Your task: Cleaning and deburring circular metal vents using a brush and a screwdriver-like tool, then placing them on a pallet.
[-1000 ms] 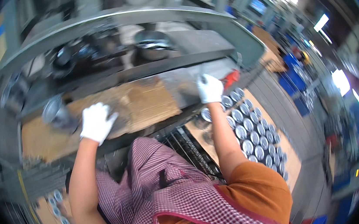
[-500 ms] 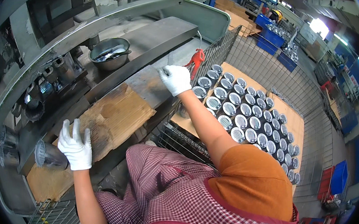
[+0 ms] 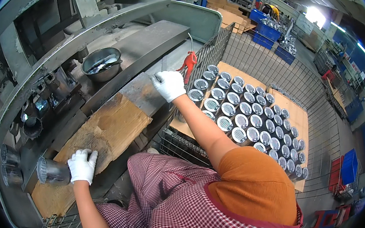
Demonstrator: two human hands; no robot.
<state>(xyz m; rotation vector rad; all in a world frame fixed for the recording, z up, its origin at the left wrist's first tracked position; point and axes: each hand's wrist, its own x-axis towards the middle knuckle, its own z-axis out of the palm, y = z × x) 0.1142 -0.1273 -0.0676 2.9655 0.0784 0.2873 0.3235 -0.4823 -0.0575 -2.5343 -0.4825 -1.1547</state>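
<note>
Most of the metal cylinders [image 3: 239, 134] in view stand in rows, slotted faces up, on the tan board [image 3: 298, 123] inside the wire basket [image 3: 323, 143] to your right. Three stand outside it: one single metal cylinder [image 3: 54, 171] on the cardboard [image 3: 123, 120] in front of you, and a pair of cylinders [image 3: 12, 174] farther left. Judging by that, the rows look largely filled and these three are unplaced; any others out of view can't be counted.

The single cylinder sits near the cardboard's left end, just beside your left hand [image 3: 82, 166]. Its long axis runs roughly left to right across the view, ridged end pointing left and the other end toward your glove; you can't be sure from this angle whether it is upright or lying. That hand has thumb and fingers apart; contact with the cylinder is unclear.

Your right hand [image 3: 170, 86] is curled above the right end of the metal table [image 3: 140, 94], near the red blow gun [image 3: 189, 63]. Whether it grips anything, I cannot tell.
</note>
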